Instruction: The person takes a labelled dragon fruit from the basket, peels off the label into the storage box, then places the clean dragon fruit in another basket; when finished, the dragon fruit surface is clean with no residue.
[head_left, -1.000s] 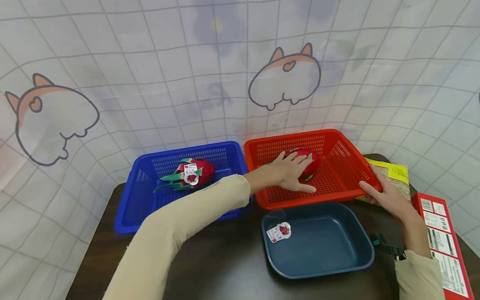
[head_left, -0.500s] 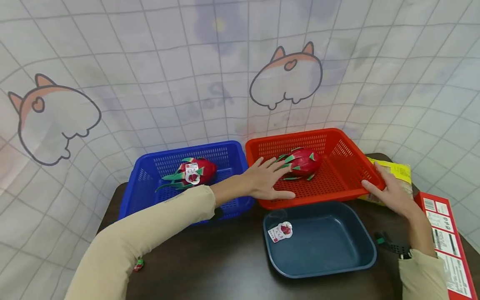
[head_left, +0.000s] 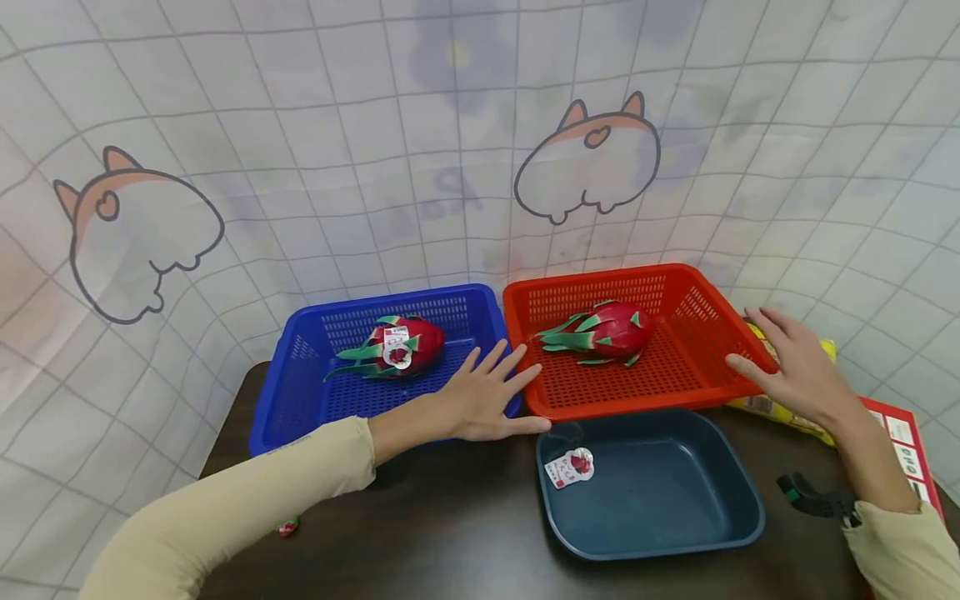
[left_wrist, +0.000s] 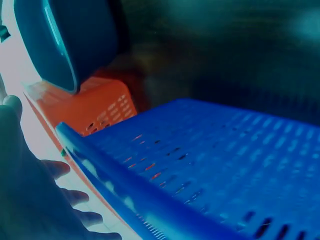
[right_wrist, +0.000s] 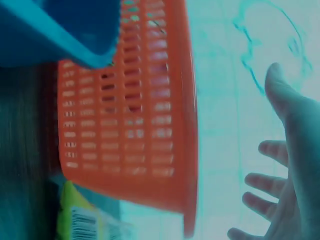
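My left hand [head_left: 487,404] has its fingers spread over the right front corner of the blue basket [head_left: 272,383], holding nothing. In that basket lies a dragon fruit [head_left: 426,343] with a white label and green leafy tips. Another dragon fruit [head_left: 621,329] lies in the red basket [head_left: 697,362], its green tips pointing left. Beside the red basket's right end, my right hand [head_left: 806,375] hovers with fingers extended and thumb apart, its grasp empty. The right wrist view shows this hand [right_wrist: 295,160] off the basket's rim.
A dark blue tub [head_left: 667,500] with a dragon-fruit sticker [head_left: 570,468] stands in front of the red basket. Right of the baskets are a yellow bag [head_left: 783,414] and a red-and-white box [head_left: 903,437]. A small red-green item [head_left: 287,527] lies by the left sleeve.
My left hand has drawn back left from the dragon fruit in the red basket, uncovering it. My right hand has lifted off that basket's right rim and shifted right.
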